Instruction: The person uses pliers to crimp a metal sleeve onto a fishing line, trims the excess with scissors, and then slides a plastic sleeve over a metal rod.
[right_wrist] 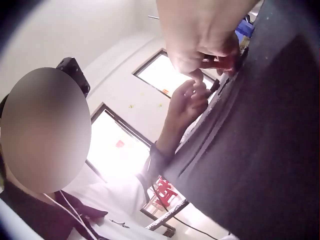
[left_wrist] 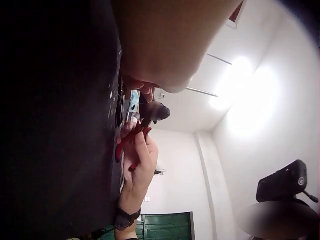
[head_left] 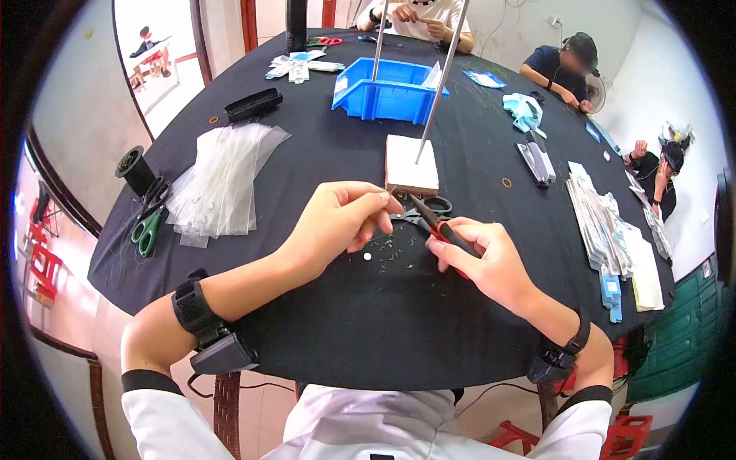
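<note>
My right hand [head_left: 491, 257] grips black-jawed pliers [head_left: 424, 211] with red handles, their tip pointing toward the left fingertips. The left hand [head_left: 337, 218] pinches a tiny thin strand [head_left: 389, 192] between thumb and forefinger; its kind is too small to tell. Beneath the pliers lie scissors [head_left: 438, 205] with dark handles. A white-topped block [head_left: 412, 161] stands just beyond both hands, with a metal rod [head_left: 433, 107] rising over it. In the left wrist view, the red pliers handles [left_wrist: 122, 145] show in the right hand. The right wrist view shows the left hand [right_wrist: 187, 105] close by.
Green clippings [head_left: 395, 257] and a white disc [head_left: 367, 257] lie before the hands. Leftward are clear plastic sleeves [head_left: 222, 180], green-handled scissors [head_left: 146, 232] and a spool [head_left: 134, 170]. A blue bin [head_left: 383, 103] stands behind; a stapler [head_left: 537, 159] and packets [head_left: 594, 218] lie right.
</note>
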`<state>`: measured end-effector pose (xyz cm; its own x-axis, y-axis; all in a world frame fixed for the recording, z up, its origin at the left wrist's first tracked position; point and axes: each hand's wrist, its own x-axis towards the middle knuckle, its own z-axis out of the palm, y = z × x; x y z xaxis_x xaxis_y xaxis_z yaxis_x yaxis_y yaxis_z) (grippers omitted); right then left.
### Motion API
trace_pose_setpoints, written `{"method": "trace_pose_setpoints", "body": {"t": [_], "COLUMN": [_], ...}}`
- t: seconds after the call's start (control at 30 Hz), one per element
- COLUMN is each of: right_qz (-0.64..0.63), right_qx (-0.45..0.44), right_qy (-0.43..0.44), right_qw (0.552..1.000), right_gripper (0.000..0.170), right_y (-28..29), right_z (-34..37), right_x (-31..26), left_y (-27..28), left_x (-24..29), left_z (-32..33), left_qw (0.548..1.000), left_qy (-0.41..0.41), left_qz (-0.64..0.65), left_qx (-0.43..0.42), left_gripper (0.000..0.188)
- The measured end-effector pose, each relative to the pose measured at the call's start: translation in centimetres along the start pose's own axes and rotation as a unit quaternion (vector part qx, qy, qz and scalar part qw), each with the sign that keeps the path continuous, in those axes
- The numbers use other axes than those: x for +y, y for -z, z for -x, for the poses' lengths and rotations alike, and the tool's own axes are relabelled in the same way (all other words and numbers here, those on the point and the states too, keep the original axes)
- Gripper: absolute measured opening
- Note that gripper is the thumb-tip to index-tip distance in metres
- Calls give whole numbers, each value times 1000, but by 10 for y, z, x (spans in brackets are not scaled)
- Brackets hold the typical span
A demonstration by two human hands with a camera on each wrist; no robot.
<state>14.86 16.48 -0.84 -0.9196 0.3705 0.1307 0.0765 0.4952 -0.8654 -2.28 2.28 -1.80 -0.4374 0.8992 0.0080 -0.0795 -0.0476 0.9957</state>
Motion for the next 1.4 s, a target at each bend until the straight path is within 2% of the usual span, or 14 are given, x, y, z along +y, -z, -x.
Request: {"method": "trace_pose_setpoints", "body": {"t": [0.07,0.17,0.37,0.47,0.67,0.77,0.97,1.17,1.4], "right_qz": [-45,-8,20,37,7,8,-1,-8,-13], "right_qx": [-5,-5,-6,-32,-46,-62,-62,-54,-52], "right_qy": [24,63,63,32,52,90,65,94,79], "right_qw": [999,998,998,998,998,994,996,994,995], "right_gripper": [18,14,27,25,23,22,18,18,16], "right_y": [-1,-3,-3,3,3,4,3,4,4], "right_z": [-1,2,7,9,7,6,7,6,7], "right_x": [5,2,-6,-13,-14,-8,-12,-5,-5], "left_y": [-5,-8,-9,-8,-8,-7,-9,-9,-10], "left_x": [5,2,2,4,6,5,7,6,7], "left_z": [5,5,6,8,8,8,9,9,9], "left_qw": [999,998,998,997,995,994,992,992,992], "left_qy": [-2,-28,-48,-62,-65,-66,-69,-71,-76], "left_qz": [-44,-55,-45,-54,-74,-83,-105,-103,-96], "left_qx": [0,-11,-8,-7,-3,-9,-21,-14,-12], "left_gripper": [25,25,26,26,27,27,27,27,27]}}
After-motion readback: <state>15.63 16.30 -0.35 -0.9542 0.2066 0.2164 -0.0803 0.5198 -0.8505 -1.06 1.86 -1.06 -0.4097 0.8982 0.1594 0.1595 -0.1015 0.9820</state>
